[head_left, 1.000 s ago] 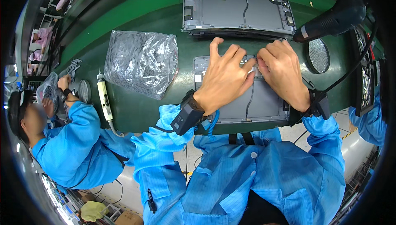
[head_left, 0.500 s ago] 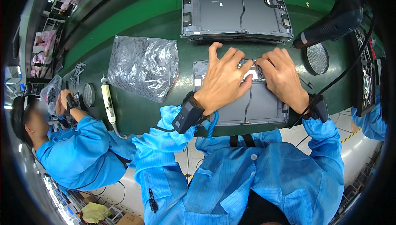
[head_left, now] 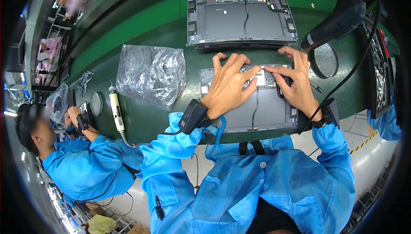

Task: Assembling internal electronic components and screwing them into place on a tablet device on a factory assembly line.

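A grey device chassis [head_left: 276,114] lies flat before me, its inside showing, with a green circuit board [head_left: 269,79] along the far edge. My left hand [head_left: 229,84] rests over the board's left part, fingers spread, with index finger and thumb beside a pale patch [head_left: 260,82]. From the right, my right hand [head_left: 298,82] reaches in; its index fingertip touches the board near my left index fingertip, and its thumb stands apart. I see nothing held in either hand. A small part under the fingertips, if any, cannot be made out.
Behind stands a stack of similar open chassis [head_left: 222,24]. A clear plastic bag [head_left: 150,77] and an electric screwdriver [head_left: 116,112] lie left. To the right are a dark handheld tool [head_left: 336,26], a round dish [head_left: 325,60] and a black cable [head_left: 342,90]. A co-worker [head_left: 90,161] sits left.
My right hand has opened: its index finger now stretches toward the left fingertips and its thumb has moved away. The left hand stays at the board. The whole view has shifted slightly.
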`<state>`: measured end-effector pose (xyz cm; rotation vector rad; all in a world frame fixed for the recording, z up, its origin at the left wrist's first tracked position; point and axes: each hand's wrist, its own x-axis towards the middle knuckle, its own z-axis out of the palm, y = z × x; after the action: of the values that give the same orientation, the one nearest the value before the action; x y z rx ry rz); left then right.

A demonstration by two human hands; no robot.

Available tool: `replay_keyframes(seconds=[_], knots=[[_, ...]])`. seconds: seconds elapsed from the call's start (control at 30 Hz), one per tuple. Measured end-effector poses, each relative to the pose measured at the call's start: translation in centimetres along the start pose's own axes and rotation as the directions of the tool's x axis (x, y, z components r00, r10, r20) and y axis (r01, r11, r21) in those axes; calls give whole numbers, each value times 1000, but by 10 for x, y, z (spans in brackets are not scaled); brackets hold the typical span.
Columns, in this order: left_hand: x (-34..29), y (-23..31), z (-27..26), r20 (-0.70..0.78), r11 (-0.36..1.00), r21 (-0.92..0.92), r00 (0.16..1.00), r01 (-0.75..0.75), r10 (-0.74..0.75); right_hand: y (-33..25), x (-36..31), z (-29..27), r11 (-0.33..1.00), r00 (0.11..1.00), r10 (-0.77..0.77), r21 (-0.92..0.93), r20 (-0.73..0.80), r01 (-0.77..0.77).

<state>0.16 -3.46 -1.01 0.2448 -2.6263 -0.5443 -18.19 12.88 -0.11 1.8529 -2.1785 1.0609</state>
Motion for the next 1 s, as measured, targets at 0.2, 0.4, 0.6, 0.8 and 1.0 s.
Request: replay_keyframes(seconds=[0.2, 0.4, 0.6, 0.8, 1.0], knots=[[-6, 13, -38, -162, 998, -19, 985, 58, -60, -4, -9, -28, 1000, 999, -17, -3, -36, 16], [-91, 15, -59, -37, 714, -338, 749, 613, -661, -12, -67, -44, 866, 900, 420, 248, 112, -435], [-104, 24, -55, -95, 496, -746, 666, 445, -740, -27, -66, -24, 886, 921, 375, 251, 105, -389], [-148, 8, -117, -99, 396, -811, 567, 430, -817, -53, -53, -29, 749, 893, 323, 492, 314, -444], [-130, -67, -220, -378, 528, -759, 403, 380, -833, 13, -30, -65, 870, 905, 419, 318, -70, -378]])
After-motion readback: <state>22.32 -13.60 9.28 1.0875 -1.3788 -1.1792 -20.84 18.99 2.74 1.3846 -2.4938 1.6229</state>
